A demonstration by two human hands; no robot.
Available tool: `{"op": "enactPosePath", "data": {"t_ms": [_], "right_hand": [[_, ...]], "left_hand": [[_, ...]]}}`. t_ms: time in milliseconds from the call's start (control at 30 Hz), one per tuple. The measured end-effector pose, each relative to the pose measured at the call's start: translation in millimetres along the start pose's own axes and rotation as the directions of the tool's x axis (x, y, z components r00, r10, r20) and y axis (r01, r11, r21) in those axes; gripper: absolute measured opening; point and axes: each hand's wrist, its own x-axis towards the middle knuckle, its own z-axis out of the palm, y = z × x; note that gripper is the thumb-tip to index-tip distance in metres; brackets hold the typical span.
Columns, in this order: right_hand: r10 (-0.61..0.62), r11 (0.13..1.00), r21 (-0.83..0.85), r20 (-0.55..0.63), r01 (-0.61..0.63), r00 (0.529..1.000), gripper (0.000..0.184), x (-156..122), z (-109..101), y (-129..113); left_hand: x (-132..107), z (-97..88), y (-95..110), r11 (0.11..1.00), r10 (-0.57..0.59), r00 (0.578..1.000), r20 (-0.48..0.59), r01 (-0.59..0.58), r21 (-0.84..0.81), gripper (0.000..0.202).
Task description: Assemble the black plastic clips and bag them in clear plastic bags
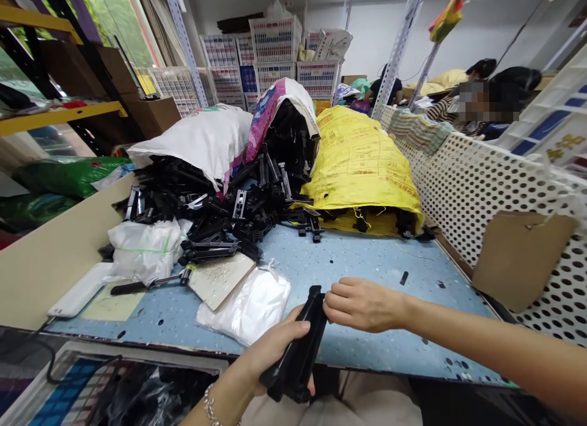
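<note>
My left hand (279, 346) is wrapped round a long black plastic part (300, 352), held tilted over the table's front edge. The part looks like a pair of ribbed bars side by side; its exact kind I cannot make out. My right hand (355, 305) has its fingers curled against the part's far end, touching its right side. Whether something small sits between those fingers is hidden. Just left of the hands lies a stack of white plastic bags (252, 304). Beyond it, many similar black parts (220, 218) are heaped, a few with silvery metal strips.
A white sack (197, 139) and a yellow sack (367, 163) of black parts stand behind the heap. A hammer (156, 282) and a cardboard piece (222, 278) lie left. A perforated white panel (458, 187) borders the right side. Beneath the table is a crate (82, 352). People sit beyond.
</note>
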Motion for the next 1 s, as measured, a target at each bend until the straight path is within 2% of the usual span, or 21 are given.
{"op": "enactPosePath", "data": {"t_ms": [100, 167, 200, 233, 267, 300, 333, 367, 400, 433, 467, 533, 567, 633, 700, 767, 833, 867, 900, 933, 1000], "right_hand": [[0.046, 0.999, 0.011, -0.113, -0.045, 0.993, 0.026, 0.4, 14.7, -3.6], [0.217, 0.972, 0.137, -0.229, -0.190, 0.949, 0.030, 4.3, 30.1, -10.5], [0.354, 0.921, 0.268, -0.269, -0.283, 0.896, 0.032, 7.4, 38.2, -15.4], [0.507, 0.825, 0.431, -0.278, -0.366, 0.816, 0.035, 10.8, 45.7, -20.8], [0.645, 0.684, 0.598, -0.230, -0.417, 0.729, 0.037, 14.1, 51.9, -26.0], [0.741, 0.521, 0.732, -0.134, -0.438, 0.658, 0.040, 16.6, 56.1, -30.6], [0.786, 0.374, 0.814, -0.024, -0.445, 0.617, 0.042, 18.1, 58.0, -33.7], [0.796, 0.285, 0.843, 0.057, -0.456, 0.602, 0.044, 18.2, 57.3, -35.2], [0.790, 0.279, 0.833, 0.083, -0.478, 0.607, 0.042, 17.2, 54.2, -34.9], [0.778, 0.359, 0.785, 0.047, -0.505, 0.626, 0.039, 15.2, 49.3, -33.0], [0.750, 0.498, 0.691, -0.041, -0.524, 0.660, 0.034, 12.6, 43.0, -30.0], [0.599, 0.786, 0.361, -0.240, -0.502, 0.764, 0.025, 7.7, 29.9, -22.9], [0.485, 0.874, 0.178, -0.289, -0.451, 0.825, 0.022, 6.0, 24.3, -19.6], [0.283, 0.943, -0.093, -0.288, -0.321, 0.915, 0.019, 4.6, 17.5, -14.6], [0.170, 0.948, -0.217, -0.272, -0.232, 0.947, 0.019, 4.9, 17.6, -11.6], [0.142, 0.953, -0.218, -0.286, -0.209, 0.948, 0.023, 5.9, 23.3, -10.0], [0.230, 0.959, -0.086, -0.316, -0.270, 0.920, 0.031, 7.9, 31.0, -10.0], [0.323, 0.944, 0.043, -0.311, -0.327, 0.894, 0.035, 9.5, 34.4, -10.6], [0.438, 0.896, 0.207, -0.279, -0.392, 0.854, 0.038, 11.6, 37.3, -11.6], [0.553, 0.805, 0.386, -0.215, -0.450, 0.805, 0.041, 14.1, 39.4, -12.9], [0.710, 0.521, 0.696, -0.032, -0.494, 0.704, 0.045, 20.0, 42.0, -15.9]], "left_hand": [[-0.1, 8.4, -6.9, 0.994, 0.080, 0.995, -0.051, -0.076, 0.084, 0.071], [2.1, 16.0, -15.3, 0.964, 0.170, 0.975, -0.140, -0.136, 0.229, 0.074], [3.9, 19.8, -19.8, 0.925, 0.249, 0.948, -0.200, -0.172, 0.340, 0.076], [6.1, 23.0, -24.0, 0.860, 0.351, 0.901, -0.256, -0.203, 0.468, 0.077], [8.4, 25.2, -27.4, 0.774, 0.462, 0.839, -0.288, -0.222, 0.593, 0.077], [10.5, 26.2, -29.6, 0.681, 0.559, 0.777, -0.289, -0.231, 0.695, 0.076], [12.1, 25.9, -30.6, 0.607, 0.624, 0.733, -0.272, -0.235, 0.760, 0.075], [12.8, 24.3, -30.2, 0.574, 0.648, 0.716, -0.257, -0.238, 0.784, 0.074], [12.7, 21.9, -28.7, 0.590, 0.635, 0.730, -0.253, -0.246, 0.769, 0.072], [11.8, 19.0, -26.5, 0.640, 0.595, 0.761, -0.257, -0.255, 0.725, 0.072], [10.3, 16.2, -23.8, 0.704, 0.543, 0.798, -0.263, -0.261, 0.660, 0.072], [6.8, 12.3, -18.4, 0.818, 0.437, 0.860, -0.264, -0.258, 0.514, 0.075], [5.1, 11.7, -16.2, 0.857, 0.395, 0.882, -0.257, -0.253, 0.450, 0.077], [2.6, 13.1, -14.0, 0.902, 0.340, 0.909, -0.241, -0.243, 0.358, 0.080], [1.2, 16.1, -14.6, 0.918, 0.308, 0.924, -0.227, -0.226, 0.326, 0.081], [1.1, 18.7, -17.1, 0.898, 0.332, 0.915, -0.228, -0.233, 0.372, 0.081], [2.6, 19.4, -20.2, 0.873, 0.373, 0.895, -0.245, -0.249, 0.420, 0.080], [4.0, 18.9, -21.5, 0.863, 0.393, 0.883, -0.255, -0.259, 0.433, 0.080], [5.9, 18.0, -22.5, 0.854, 0.415, 0.870, -0.267, -0.271, 0.444, 0.079], [8.1, 16.7, -23.3, 0.840, 0.443, 0.852, -0.279, -0.285, 0.461, 0.079], [13.2, 13.7, -24.4, 0.785, 0.528, 0.797, -0.292, -0.327, 0.526, 0.078]]}}
